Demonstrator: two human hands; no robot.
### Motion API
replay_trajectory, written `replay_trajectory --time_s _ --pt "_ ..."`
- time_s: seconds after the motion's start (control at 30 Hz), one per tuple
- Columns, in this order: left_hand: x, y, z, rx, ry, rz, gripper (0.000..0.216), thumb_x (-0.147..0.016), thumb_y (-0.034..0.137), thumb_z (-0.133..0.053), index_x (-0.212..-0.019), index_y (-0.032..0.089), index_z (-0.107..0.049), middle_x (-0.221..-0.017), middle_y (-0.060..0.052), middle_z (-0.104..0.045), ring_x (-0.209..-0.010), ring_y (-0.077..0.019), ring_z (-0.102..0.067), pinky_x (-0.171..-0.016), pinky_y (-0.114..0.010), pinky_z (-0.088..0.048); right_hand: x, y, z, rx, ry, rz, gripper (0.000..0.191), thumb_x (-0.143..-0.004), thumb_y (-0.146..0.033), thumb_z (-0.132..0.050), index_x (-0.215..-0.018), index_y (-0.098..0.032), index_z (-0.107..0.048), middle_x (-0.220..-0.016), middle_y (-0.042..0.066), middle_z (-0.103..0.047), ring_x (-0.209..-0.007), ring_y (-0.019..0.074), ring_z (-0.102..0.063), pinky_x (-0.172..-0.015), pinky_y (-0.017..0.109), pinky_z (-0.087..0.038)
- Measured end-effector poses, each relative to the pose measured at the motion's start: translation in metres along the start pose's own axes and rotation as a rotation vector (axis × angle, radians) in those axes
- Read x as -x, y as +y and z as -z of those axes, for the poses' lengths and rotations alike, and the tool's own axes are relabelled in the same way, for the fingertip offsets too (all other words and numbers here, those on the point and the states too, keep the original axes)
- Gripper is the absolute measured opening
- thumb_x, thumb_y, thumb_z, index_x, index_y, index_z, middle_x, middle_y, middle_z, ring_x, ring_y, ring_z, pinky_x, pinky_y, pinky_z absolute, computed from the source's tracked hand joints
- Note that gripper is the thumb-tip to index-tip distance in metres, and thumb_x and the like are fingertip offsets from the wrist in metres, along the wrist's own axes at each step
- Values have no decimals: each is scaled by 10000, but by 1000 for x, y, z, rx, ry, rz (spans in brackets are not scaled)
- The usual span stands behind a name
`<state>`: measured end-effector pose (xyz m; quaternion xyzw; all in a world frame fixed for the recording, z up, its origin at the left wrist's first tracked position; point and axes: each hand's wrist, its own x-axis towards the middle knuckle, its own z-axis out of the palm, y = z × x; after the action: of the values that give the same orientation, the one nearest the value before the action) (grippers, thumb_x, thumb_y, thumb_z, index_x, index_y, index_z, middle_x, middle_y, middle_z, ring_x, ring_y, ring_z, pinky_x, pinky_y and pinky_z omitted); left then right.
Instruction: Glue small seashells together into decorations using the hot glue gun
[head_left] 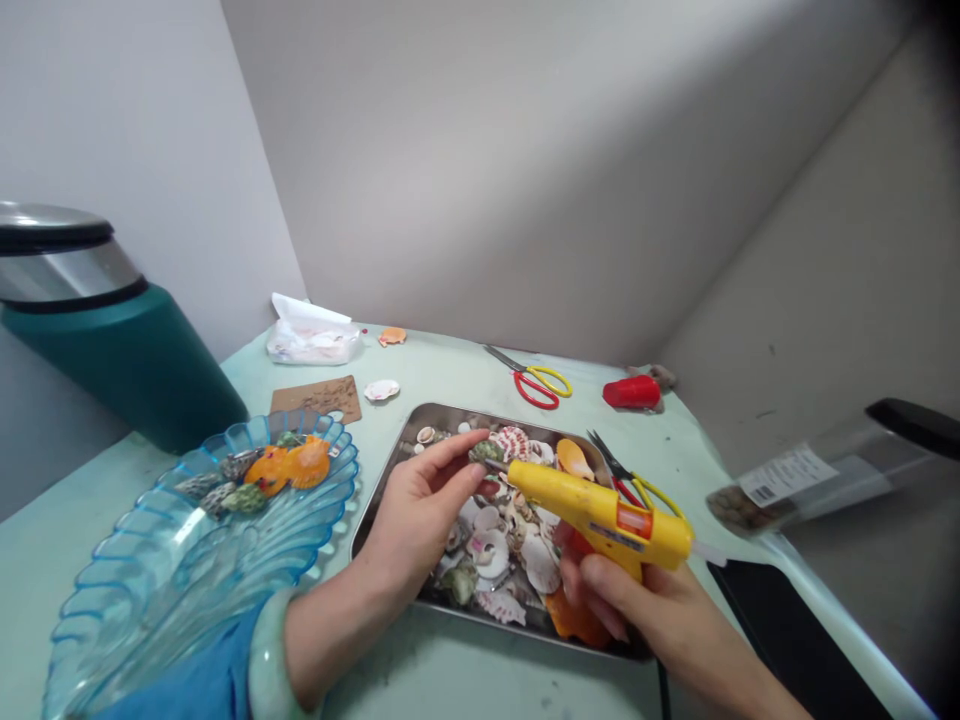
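Note:
Between the thumb and fingers of my left hand (420, 505) is a small green shell (487, 451). My right hand (637, 605) grips the handle of a yellow glue gun (577, 500), whose nozzle tip is at the green shell; whether they touch I cannot tell. Both hands are above a metal tray (390, 480) full of assorted shells, among them an orange shell (574, 458) and a pale ring-shaped one (491, 553). To the left, a blue clear plastic plate (247, 580) carries orange shells (296, 465) and several green and grey snail shells (244, 500) at its far side.
A teal bottle (150, 350) stands at the left. Behind the tray are a brown card (319, 398), a white shell (382, 390), a tissue pack (313, 335), and scissors (529, 380). More scissors (630, 475), a red object (631, 392), a clear container (810, 480) and a black object (795, 630) are rightward.

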<state>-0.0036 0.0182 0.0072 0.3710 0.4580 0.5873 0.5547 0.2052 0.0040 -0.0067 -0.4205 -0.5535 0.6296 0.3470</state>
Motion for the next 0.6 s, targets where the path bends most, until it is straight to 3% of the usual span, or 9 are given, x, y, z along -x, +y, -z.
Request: replay_trajectory --time_s 0.6 --pt "1 0 0 -69 18 -33 370 -724 260 -707 -1090 210 -693 -1027 -56 -719 -788 -179 -679 -779 -304 -520 4 -4 -4 29 102 -35 423 -747 -556 -670 -906 -165 -660 -658 11 -590 -466 64 -394 -475 242 -367"
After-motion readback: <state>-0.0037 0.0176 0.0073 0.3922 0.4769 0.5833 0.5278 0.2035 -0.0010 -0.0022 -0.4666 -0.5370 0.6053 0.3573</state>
